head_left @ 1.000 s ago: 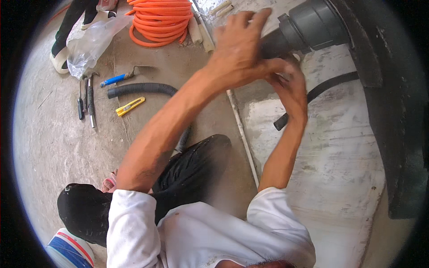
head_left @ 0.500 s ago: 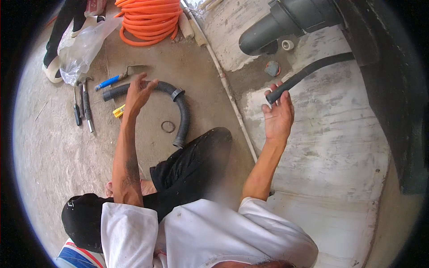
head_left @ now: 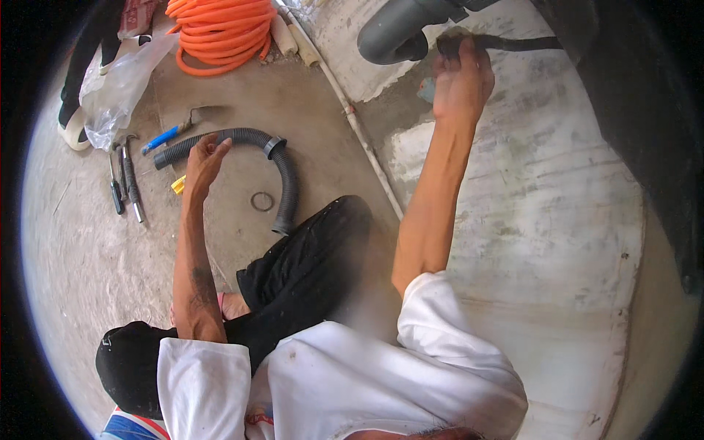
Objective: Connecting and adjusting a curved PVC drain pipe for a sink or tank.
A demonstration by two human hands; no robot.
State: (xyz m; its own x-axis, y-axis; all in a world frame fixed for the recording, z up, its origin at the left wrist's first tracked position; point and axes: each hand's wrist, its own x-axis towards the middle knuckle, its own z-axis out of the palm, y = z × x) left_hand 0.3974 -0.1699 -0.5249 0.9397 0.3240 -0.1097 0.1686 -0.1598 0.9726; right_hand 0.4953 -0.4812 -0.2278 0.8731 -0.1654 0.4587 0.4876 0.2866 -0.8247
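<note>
My left hand has loosely bent, parted fingers at the grey corrugated hose, holding nothing that I can see; whether they touch it is unclear. A black rubber ring lies inside that hose's curve. A yellow cutter and a blue-handled trowel are beside my left hand. Further up and right, my right hand is closed on the end of a thin black hose, just beside a dark grey pipe elbow. A small blue-grey object is partly behind that hand.
An orange hose coil, plastic bag and long-handled tools are on the floor. A thin white pipe runs beside a pale board. A large dark body stands at the right. Another person's shoe is upper left.
Both hands came away from the grey pipe fitting toward the hoses. Since half a second ago my right hand has lifted the black hose's end upward toward the elbow, and my left hand has lowered slightly.
</note>
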